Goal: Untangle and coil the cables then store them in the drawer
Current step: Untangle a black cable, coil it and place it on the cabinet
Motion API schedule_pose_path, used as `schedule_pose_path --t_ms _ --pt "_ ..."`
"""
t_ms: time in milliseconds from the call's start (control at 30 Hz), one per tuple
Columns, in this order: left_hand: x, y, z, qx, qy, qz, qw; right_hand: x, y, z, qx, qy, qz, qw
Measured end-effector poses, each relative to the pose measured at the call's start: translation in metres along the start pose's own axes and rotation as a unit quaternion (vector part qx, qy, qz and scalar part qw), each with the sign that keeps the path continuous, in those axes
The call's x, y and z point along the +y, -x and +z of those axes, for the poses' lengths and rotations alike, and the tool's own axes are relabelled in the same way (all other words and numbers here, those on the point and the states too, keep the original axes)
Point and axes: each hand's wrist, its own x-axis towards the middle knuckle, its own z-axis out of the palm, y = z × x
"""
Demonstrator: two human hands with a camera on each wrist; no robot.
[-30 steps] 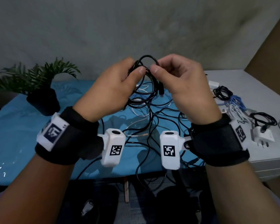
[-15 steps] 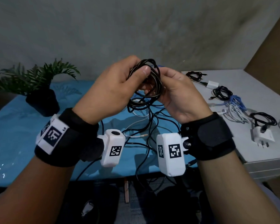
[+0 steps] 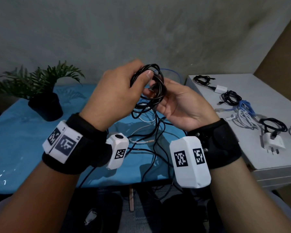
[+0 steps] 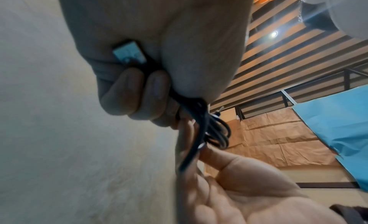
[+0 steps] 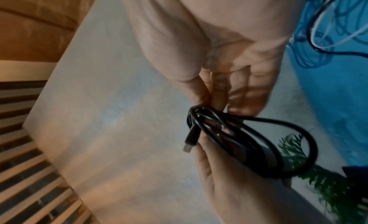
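Left hand [image 3: 114,96] grips black cable coil [image 3: 151,84]; right hand [image 3: 180,105] pinches coil's opposite side, palm up.

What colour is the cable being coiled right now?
Black cable, glossy; clearest in the right wrist view.

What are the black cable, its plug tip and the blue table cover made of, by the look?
Black cable: glossy rubber or plastic jacket, going by the bright glints along its loops.
Plug tip: looks like bare metal, a pale flat shell with cut-outs.
Blue cover: probably thin plastic sheet; it wrinkles and throws shiny specks near the edge. Could be coated fabric.
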Motion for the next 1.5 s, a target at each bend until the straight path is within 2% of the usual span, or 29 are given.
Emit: schedule_pose_path --t_ms 100,233,367,500,667,700,833,900,1100,1300,1433,1500 --pt "0.001 0.001 0.005 0.034 -0.012 -0.013 0.999 0.003 0.001 0.003 -0.009 0.016 0.025 1.000" --pt "0.003 0.002 0.009 0.069 -0.033 -0.028 0.997 0.003 0.001 0.005 -0.005 0.019 0.016 1.000" --pt "-0.004 0.001 0.017 0.091 -0.062 -0.057 0.992 0.006 0.002 0.007 -0.035 0.112 -0.037 0.992" --pt "-0.010 0.001 0.022 0.095 -0.059 -0.072 0.991 0.012 -0.001 0.005 -0.003 0.271 -0.117 0.955" --pt "-0.017 -0.004 0.020 0.076 0.018 -0.091 0.993 0.008 0.002 0.002 0.009 0.456 -0.130 0.881" --pt "-0.019 -0.005 0.020 0.072 0.044 -0.099 0.992 0.006 0.003 0.000 0.004 0.470 -0.125 0.874" --pt "-0.028 -0.009 0.014 0.081 0.193 -0.128 0.969 -0.009 0.010 -0.009 -0.014 0.399 -0.106 0.911" --pt "-0.031 -0.012 0.009 0.093 0.215 -0.130 0.963 -0.015 0.013 -0.012 -0.026 0.393 -0.109 0.912" --pt "-0.034 -0.011 0.007 0.057 0.201 -0.111 0.972 -0.026 0.019 -0.018 -0.042 0.411 -0.120 0.903" --pt "-0.040 -0.013 0.006 0.068 0.069 -0.065 0.993 -0.028 0.018 -0.023 -0.041 0.429 -0.132 0.893" --pt "-0.042 -0.011 0.006 0.020 0.063 -0.052 0.996 -0.032 0.018 -0.030 -0.050 0.453 -0.129 0.881" --pt "-0.041 -0.010 0.007 -0.043 0.134 -0.075 0.987 -0.033 0.017 -0.033 -0.043 0.459 -0.138 0.876"
